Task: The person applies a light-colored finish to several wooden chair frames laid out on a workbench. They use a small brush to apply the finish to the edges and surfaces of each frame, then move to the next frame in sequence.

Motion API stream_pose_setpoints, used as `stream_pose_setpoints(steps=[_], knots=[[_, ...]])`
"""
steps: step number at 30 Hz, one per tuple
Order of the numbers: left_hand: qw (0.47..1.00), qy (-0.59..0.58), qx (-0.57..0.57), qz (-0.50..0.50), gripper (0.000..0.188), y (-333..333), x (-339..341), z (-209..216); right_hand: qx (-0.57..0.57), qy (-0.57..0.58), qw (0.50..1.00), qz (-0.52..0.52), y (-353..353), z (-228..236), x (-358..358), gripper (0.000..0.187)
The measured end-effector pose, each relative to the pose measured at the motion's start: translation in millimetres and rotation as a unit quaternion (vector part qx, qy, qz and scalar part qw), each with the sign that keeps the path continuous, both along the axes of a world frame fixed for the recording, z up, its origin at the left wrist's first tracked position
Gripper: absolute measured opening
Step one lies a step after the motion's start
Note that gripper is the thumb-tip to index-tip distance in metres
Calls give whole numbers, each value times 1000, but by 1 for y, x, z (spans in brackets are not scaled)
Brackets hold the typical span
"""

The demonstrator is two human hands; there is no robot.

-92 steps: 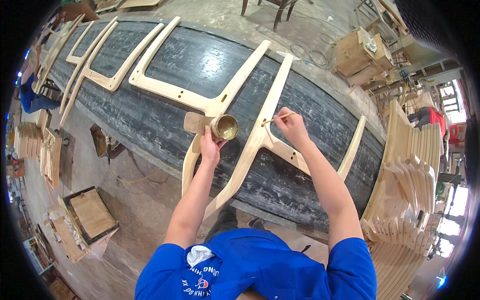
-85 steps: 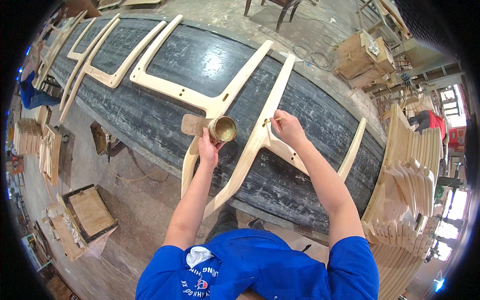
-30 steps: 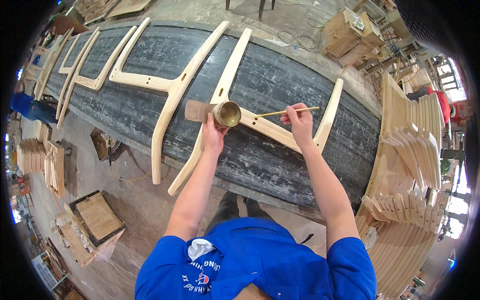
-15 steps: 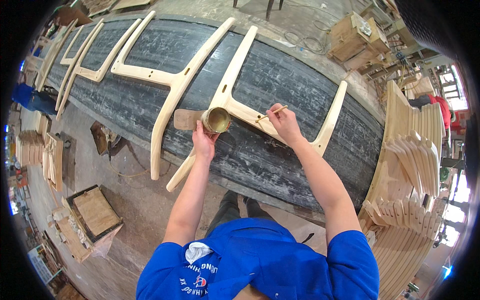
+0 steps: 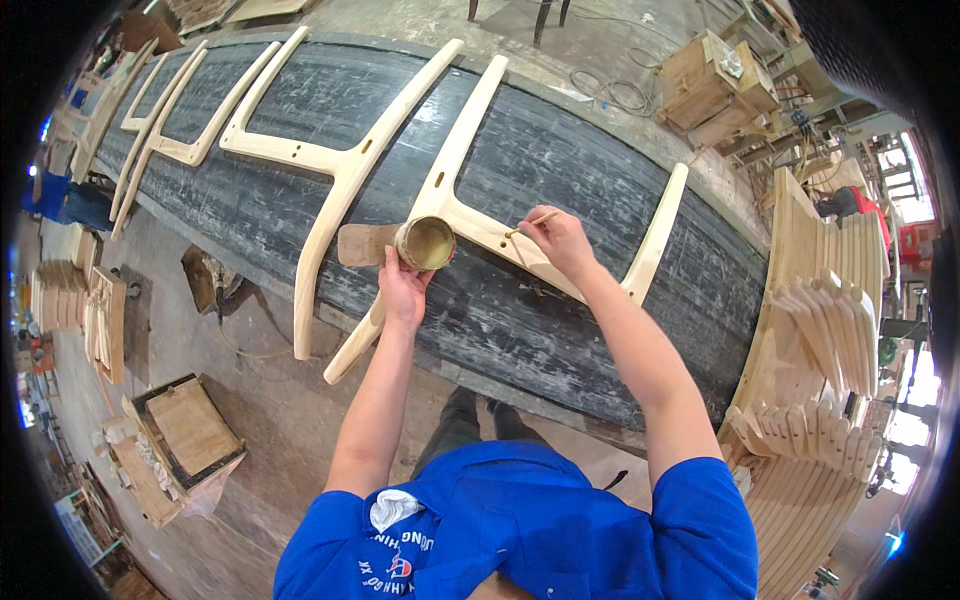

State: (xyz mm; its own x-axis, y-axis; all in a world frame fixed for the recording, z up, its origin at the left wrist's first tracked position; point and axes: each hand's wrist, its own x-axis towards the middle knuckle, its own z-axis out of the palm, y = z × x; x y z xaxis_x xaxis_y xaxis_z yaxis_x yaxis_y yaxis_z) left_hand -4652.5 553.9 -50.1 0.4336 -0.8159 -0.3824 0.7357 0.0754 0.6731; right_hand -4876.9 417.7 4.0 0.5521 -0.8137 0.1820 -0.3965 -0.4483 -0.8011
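Note:
My left hand (image 5: 403,292) is closed around a round can (image 5: 428,243) with yellowish liquid in it. A flat brown wooden paddle (image 5: 364,245) sticks out to the left of the can; whether it is fixed to it I cannot tell. Between the fingertips of my right hand (image 5: 560,243) is a thin wooden stick (image 5: 540,219). Its lower tip is at or just over a small dark hole in the crossbar of a pale wooden chair-side frame (image 5: 472,220). This frame lies flat on the dark table, partly covered by the can and my left hand.
More pale frames (image 5: 345,185) lie leftward along the long black table (image 5: 560,150). Stacked wooden parts (image 5: 815,500) stand at the right. A wooden box (image 5: 190,432) sits on the floor at lower left. Another person (image 5: 70,203) is at the far left.
The stick's lower tip has shifted slightly left toward a hole in the crossbar, and the stick is steeper. The can and both hands appear a little farther left.

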Motion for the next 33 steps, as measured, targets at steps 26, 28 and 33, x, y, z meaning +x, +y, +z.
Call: stream_pose_setpoints(steps=[26, 28, 33], knots=[[984, -142, -5, -111, 30, -29, -156, 42, 354, -339, 848, -202, 51, 22, -122, 13], [988, -94, -28, -115, 30, -30, -172, 45, 435, -419, 764, -226, 56, 21, -142, 13], [995, -21, -12, -93, 35, -27, -207, 49, 441, -492, 717, -221, 71, 21, -191, 6]])
